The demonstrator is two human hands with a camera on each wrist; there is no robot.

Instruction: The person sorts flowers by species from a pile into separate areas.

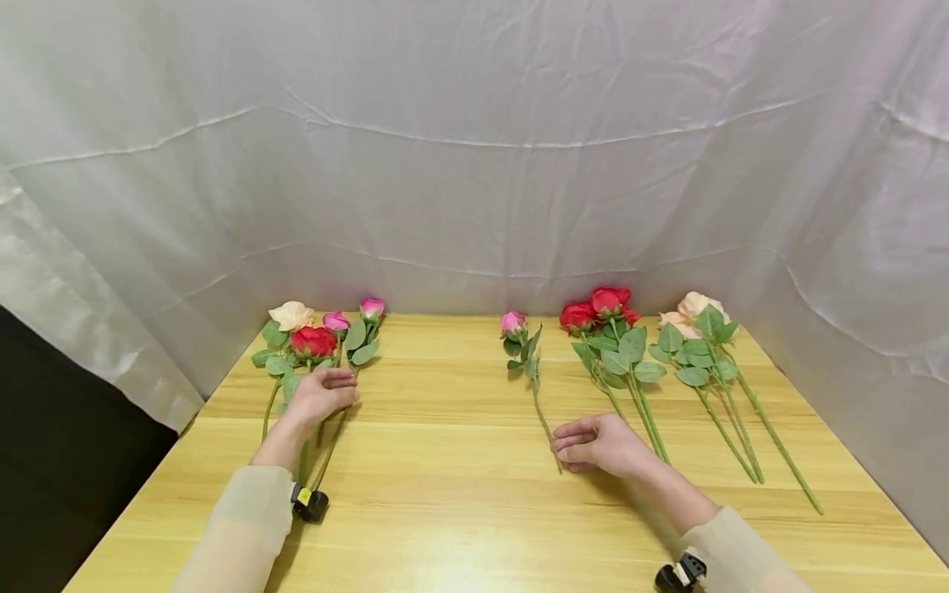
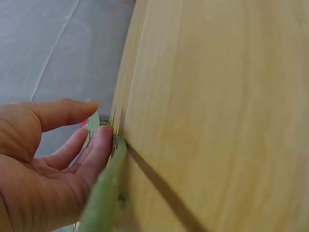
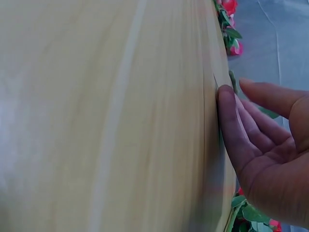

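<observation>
My left hand is over the left group of artificial roses, its fingertips beside the stem of the rightmost pink rose. In the left wrist view a green stem runs past the fingers, and the thumb stands apart from them. My right hand is at the lower stem end of a single pink rose, which lies on the table. Its thumb and fingers are apart in the right wrist view, with no stem visible between them. A red rose and a second pink rose lie by the left hand.
A cream rose lies at the far left. Red roses lie right of the single pink one, and pale peach roses farther right. The wooden table meets a grey-white curtain at the back.
</observation>
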